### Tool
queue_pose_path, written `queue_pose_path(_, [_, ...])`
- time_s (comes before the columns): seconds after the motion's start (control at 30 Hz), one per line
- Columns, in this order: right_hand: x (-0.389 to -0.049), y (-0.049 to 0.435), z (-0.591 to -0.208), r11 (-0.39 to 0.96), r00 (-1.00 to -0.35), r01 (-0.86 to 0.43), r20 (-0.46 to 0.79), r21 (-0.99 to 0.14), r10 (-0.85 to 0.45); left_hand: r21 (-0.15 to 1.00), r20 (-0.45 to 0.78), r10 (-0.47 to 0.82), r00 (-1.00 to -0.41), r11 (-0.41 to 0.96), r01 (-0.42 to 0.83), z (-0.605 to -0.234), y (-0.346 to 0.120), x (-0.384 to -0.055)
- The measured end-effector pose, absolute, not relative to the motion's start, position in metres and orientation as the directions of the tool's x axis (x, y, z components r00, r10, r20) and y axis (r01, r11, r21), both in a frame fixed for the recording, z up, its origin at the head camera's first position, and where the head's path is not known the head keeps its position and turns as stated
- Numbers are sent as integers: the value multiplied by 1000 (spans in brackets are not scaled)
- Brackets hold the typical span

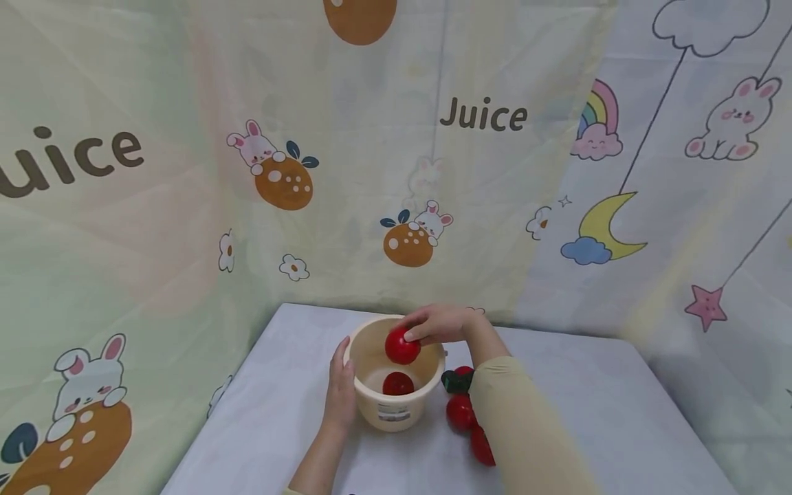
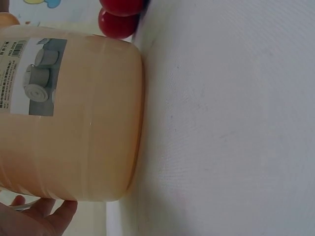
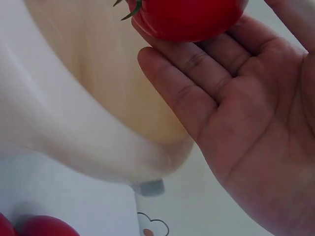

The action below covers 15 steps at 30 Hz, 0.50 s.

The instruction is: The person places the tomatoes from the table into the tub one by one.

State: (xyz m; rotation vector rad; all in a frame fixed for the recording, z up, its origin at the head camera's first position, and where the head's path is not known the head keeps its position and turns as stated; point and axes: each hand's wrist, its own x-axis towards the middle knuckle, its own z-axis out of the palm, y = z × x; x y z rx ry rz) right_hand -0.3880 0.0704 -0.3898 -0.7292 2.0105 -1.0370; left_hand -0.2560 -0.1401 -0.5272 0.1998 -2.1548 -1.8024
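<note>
A cream plastic bucket (image 1: pixel 393 412) stands upright on the table. My left hand (image 1: pixel 340 385) rests against its left outer wall; in the left wrist view the fingers (image 2: pixel 63 216) touch the wall beside the thin handle. Over the bucket's opening, my right hand (image 1: pixel 441 324) holds a red tomato (image 1: pixel 402 346) between thumb and fingers. The green stem leaves of that tomato (image 3: pixel 192 17) show in the right wrist view. Inside the bucket lies another red round fruit (image 1: pixel 398 383), partly hidden by the front rim.
Right of the bucket, several red fruits (image 1: pixel 460 412) lie close together, partly covered by my right sleeve (image 1: pixel 526 426). One has dark green leaves (image 1: pixel 456 382). The white table (image 1: pixel 594 392) is backed by printed curtains (image 1: pixel 482 206).
</note>
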Motion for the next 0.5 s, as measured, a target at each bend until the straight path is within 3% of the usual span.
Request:
queue_pose_path(0.2, [-391, 57, -395, 563, -562, -124, -409, -817, -719, 982, 132, -306, -943, 170, 82, -526, -140, -256])
queue_pose_path(0.5, [-394, 35, -400, 601, -513, -126, -467, -789, -720, 981, 140, -305, -942, 174, 90, -527, -140, -254])
